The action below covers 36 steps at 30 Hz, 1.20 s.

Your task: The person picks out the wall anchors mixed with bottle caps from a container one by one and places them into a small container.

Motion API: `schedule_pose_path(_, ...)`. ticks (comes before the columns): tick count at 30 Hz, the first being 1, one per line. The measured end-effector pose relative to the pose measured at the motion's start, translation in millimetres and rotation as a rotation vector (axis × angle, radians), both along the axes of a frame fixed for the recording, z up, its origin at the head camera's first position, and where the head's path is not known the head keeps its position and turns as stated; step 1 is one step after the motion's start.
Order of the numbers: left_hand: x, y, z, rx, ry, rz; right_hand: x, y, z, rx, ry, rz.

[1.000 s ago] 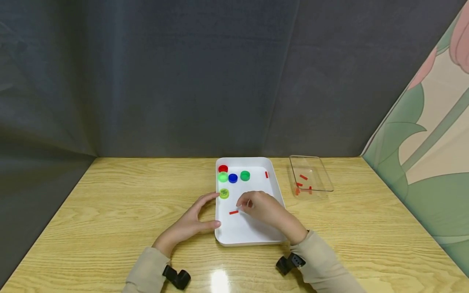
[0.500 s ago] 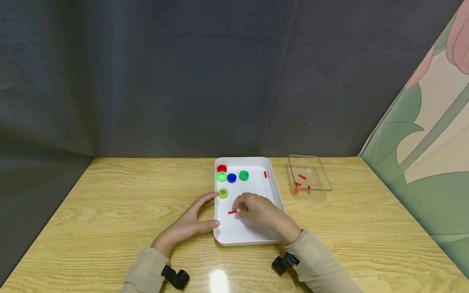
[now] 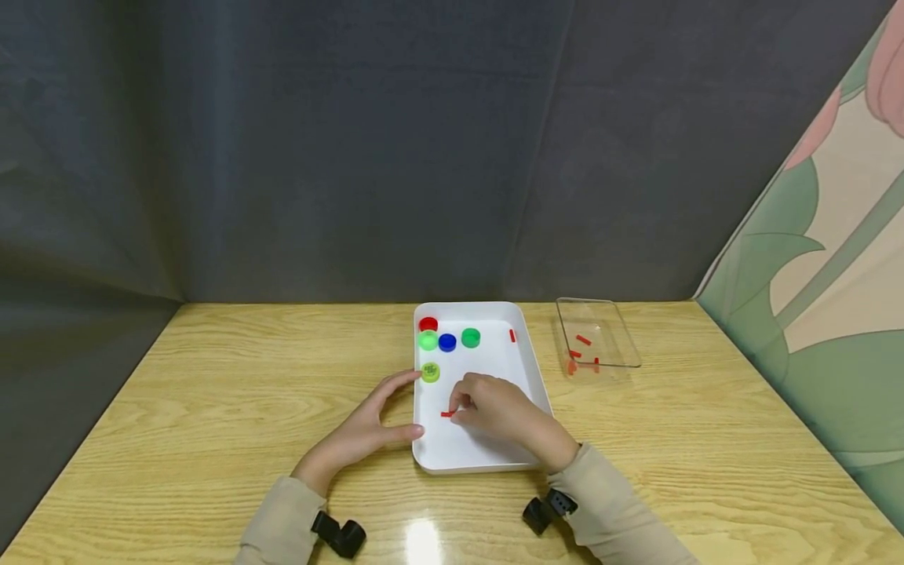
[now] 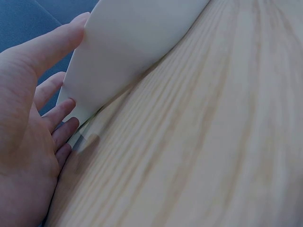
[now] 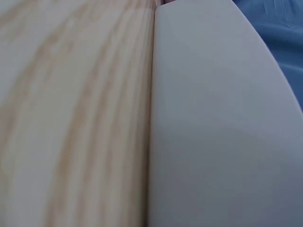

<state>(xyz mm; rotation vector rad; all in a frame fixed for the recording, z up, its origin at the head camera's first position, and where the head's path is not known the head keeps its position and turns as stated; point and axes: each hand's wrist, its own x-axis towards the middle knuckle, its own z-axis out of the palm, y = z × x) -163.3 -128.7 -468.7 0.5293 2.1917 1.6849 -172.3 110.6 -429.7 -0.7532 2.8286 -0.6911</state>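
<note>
A white tray (image 3: 487,449) lies in front of me in the head view. My left hand (image 3: 363,433) rests on its left side, thumb and fingers spread apart; in the left wrist view the fingertips (image 4: 68,105) touch the outer wall. My right hand (image 3: 497,410) reaches over the tray's right rim, thumb and index finger pinching the right end of a small red stick (image 3: 445,414) close over the tray floor. A yellow-green bottle cap (image 3: 430,372) lies near my left fingertips. The right wrist view shows the tray's outer wall (image 5: 213,118), not the hand.
Red (image 3: 428,323), light green (image 3: 428,340), blue (image 3: 447,342) and green (image 3: 470,337) caps lie in the far part of the tray. Another red stick (image 3: 512,336) lies at its far right. Beyond the right rim stands a clear box (image 3: 621,322) with several red pieces.
My right hand has come slightly left and down onto the red stick and taken its end; the stick has shifted slightly toward me. My left hand stays at the tray.
</note>
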Motion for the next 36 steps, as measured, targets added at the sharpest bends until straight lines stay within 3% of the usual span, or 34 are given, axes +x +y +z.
schedule_pose_path(22,0.3,-0.1,0.6,0.003,0.002,0.001,-0.4,3,-0.1,-0.016,-0.016,-0.001)
schedule_pose_path(36,-0.9,-0.6,-1.0,0.008,0.008,-0.002,-0.9,9,9.3,-0.049,-0.028,0.012)
